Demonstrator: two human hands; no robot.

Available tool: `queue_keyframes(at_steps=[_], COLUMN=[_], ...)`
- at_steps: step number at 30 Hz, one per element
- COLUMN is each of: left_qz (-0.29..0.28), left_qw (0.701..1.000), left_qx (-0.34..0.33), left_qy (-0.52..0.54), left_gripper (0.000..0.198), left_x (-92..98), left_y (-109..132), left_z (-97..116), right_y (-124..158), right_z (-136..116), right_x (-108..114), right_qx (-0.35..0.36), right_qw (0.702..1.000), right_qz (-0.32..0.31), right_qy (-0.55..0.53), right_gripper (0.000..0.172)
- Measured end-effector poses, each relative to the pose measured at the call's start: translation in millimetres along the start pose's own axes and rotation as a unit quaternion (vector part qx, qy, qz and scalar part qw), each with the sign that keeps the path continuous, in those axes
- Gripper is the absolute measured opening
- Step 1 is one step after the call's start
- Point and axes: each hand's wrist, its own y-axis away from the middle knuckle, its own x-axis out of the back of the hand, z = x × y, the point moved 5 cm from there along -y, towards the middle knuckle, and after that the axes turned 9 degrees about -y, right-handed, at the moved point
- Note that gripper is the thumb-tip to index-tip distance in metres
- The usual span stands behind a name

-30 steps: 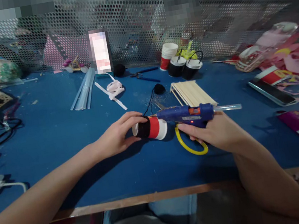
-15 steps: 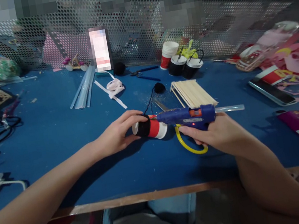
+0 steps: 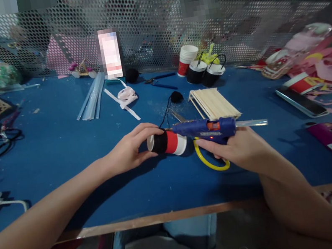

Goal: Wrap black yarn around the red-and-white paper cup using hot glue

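A paper cup (image 3: 169, 142) lies on its side on the blue table (image 3: 62, 150), partly wrapped in black yarn with red and white showing. My left hand (image 3: 128, 150) is closed around its black end. My right hand (image 3: 236, 148) grips a blue glue gun (image 3: 206, 128) with a clear glue stick at its back. The gun's nozzle touches the cup's upper side. A black yarn strand runs from the cup to a small yarn ball (image 3: 176, 96).
A stack of wooden sticks (image 3: 213, 103) lies just behind the gun. Decorated cups (image 3: 198, 68), pliers (image 3: 159, 82), ribbon (image 3: 126, 97) and glue sticks (image 3: 91, 98) sit further back. Cables lie at the left, a phone (image 3: 300, 100) and pink craft paper at the right. A perforated metal screen closes off the back.
Hardly anything has moved. The glue gun has shifted slightly left along the cup, and both hands keep their grip.
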Motion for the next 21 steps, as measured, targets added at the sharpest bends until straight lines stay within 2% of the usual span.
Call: queue_keyframes(at_steps=[3,7,13,19,21], left_qz=[-0.003,-0.003,-0.002,-0.006,-0.007], left_qw=[1.000,1.000,1.000,1.000,1.000], left_qx=[0.002,0.006,-0.001,0.019,0.023], left_qy=[0.001,0.003,0.003,0.012,0.015], left_gripper=[0.042,0.043,0.043,0.043,0.044], left_x=[0.4,0.2,-0.3,0.3,-0.1], left_y=[-0.1,-0.6,-1.4,-1.1,-0.5], left_z=[-0.4,-1.2,0.7,-1.3,-2.6], right_y=[0.6,0.2,1.9,13.0,16.0], right_z=[-5.2,-10.3,-8.2,-2.9,-3.6], right_x=[2.2,6.4,2.1,0.5,-0.3], right_qx=[0.027,0.056,0.072,0.007,0.006], right_qw=[0.999,0.998,0.997,0.999,0.998], right_qz=[-0.019,-0.013,0.001,-0.022,-0.030], right_qy=[0.011,0.034,0.036,0.027,0.047], right_gripper=[0.037,0.042,0.040,0.028,0.027])
